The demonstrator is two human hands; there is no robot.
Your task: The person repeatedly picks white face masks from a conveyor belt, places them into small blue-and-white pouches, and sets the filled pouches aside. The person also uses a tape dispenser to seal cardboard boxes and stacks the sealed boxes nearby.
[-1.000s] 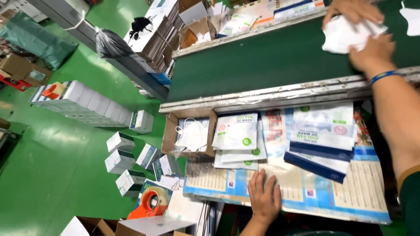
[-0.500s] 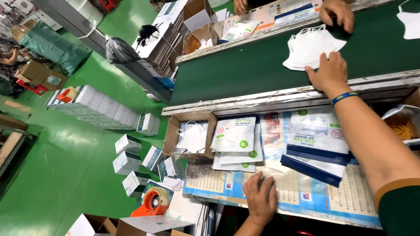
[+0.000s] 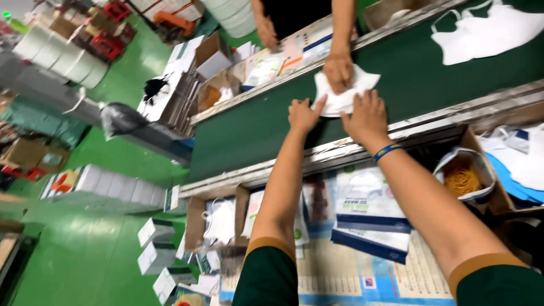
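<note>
Head view — where's the white mask stack (image 3: 343, 96)?
— On the green conveyor belt (image 3: 255, 127). Left hand (image 3: 304, 115) and right hand (image 3: 368, 116) press flat on its edges, each grip open, holding nothing; a co-worker's hand (image 3: 339, 71) rests on top.

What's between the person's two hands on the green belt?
In the head view, a stack of white masks lies between the left hand and right hand; both touch it.

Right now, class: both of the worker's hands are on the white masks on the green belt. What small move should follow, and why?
Probably draw the white masks back off the green belt: left hand and right hand already rest on them, though a co-worker's hand presses on top.
</note>
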